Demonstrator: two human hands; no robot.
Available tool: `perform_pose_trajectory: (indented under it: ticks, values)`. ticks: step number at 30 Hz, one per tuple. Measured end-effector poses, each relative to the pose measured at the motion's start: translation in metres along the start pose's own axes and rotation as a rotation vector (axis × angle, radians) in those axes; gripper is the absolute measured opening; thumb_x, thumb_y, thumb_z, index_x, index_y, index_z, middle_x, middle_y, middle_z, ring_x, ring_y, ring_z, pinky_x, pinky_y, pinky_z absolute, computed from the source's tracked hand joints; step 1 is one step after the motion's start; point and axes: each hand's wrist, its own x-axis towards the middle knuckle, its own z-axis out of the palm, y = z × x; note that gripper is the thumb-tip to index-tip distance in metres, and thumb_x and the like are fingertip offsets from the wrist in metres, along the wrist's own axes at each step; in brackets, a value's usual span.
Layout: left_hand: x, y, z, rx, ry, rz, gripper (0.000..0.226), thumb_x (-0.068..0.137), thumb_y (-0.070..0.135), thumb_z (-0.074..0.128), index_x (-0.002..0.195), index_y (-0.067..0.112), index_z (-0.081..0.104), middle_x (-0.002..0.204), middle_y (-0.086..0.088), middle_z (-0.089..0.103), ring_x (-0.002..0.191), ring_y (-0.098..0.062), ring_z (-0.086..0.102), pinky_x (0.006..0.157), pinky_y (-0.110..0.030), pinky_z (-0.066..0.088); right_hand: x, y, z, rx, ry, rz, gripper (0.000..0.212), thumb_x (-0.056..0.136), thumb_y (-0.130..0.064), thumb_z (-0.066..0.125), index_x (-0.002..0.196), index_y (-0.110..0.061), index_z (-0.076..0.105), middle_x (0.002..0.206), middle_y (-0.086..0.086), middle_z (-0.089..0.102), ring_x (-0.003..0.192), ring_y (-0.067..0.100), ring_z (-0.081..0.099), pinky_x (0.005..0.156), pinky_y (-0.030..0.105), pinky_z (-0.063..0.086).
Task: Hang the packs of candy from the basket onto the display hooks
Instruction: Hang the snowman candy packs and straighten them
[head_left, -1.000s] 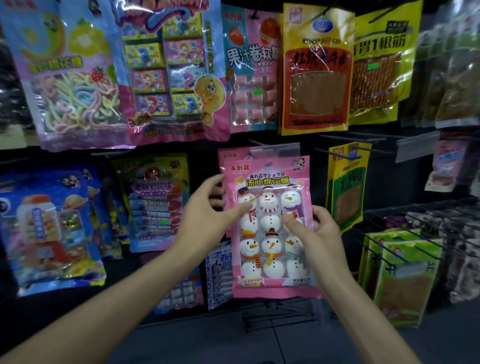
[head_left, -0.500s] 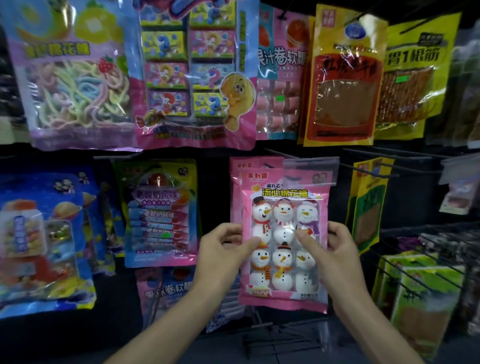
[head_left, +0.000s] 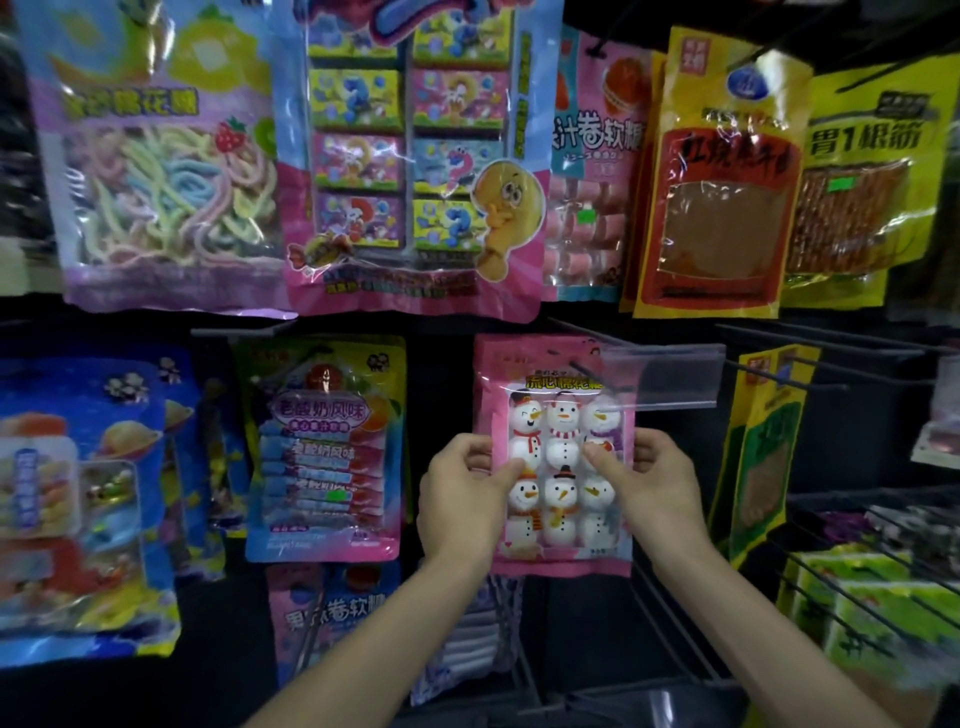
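Observation:
A pink pack of snowman marshmallows (head_left: 558, 519) is held upright in front of the dark display wall. My left hand (head_left: 460, 506) pinches its left edge, thumb on the front. My right hand (head_left: 652, 486) grips its right edge, thumb across the snowmen. The pack's top sits at a black display hook (head_left: 582, 340), partly behind that hook's clear price-tag holder (head_left: 662, 376). Another pink pack's top (head_left: 511, 353) shows right behind it. Whether the hook passes through the held pack's hole is hidden. The basket is out of view.
Large candy bags (head_left: 415, 156) hang above, yellow and red snack packs (head_left: 722, 176) at upper right. A blue-pink pack (head_left: 324, 447) hangs left. Bare black hooks (head_left: 810, 358) and green-yellow packs (head_left: 761, 447) stand to the right, wire racks (head_left: 872, 597) at lower right.
Both hands have carried the snowman pack toward the wall, so its top has come up to the hook behind the clear tag holder. The camera has come closer.

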Motion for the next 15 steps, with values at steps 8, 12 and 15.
perform_pose_trajectory:
  ticks: [8,12,15]
  values:
    - [0.009,0.003,0.008,0.111,0.072,0.042,0.027,0.083,0.039,0.086,0.102,0.029,0.07,0.089,0.015,0.069,0.082,-0.002,0.065,0.075,-0.041,0.062,0.02,0.006,0.009,-0.047,-0.012,-0.058,0.02,0.086,-0.027,0.085,0.091,-0.034,0.067,0.098,-0.004,0.074,0.091,0.013,0.07,0.079,0.033,0.055]
    - [0.007,-0.003,0.007,0.1,0.036,0.013,0.025,0.084,0.039,0.085,0.103,0.03,0.071,0.09,0.015,0.069,0.081,-0.001,0.066,0.075,-0.039,0.062,0.017,0.014,0.007,-0.041,-0.04,-0.055,0.017,0.087,-0.029,0.084,0.093,-0.036,0.07,0.098,-0.007,0.076,0.091,0.013,0.072,0.081,0.035,0.059]
    - [0.005,-0.007,0.005,0.098,0.017,0.014,0.025,0.085,0.038,0.085,0.104,0.029,0.072,0.089,0.015,0.069,0.079,0.0,0.065,0.075,-0.038,0.062,0.016,0.019,0.007,-0.028,-0.047,-0.025,0.017,0.086,-0.031,0.084,0.099,-0.033,0.072,0.1,-0.005,0.077,0.092,0.014,0.074,0.087,0.042,0.061]
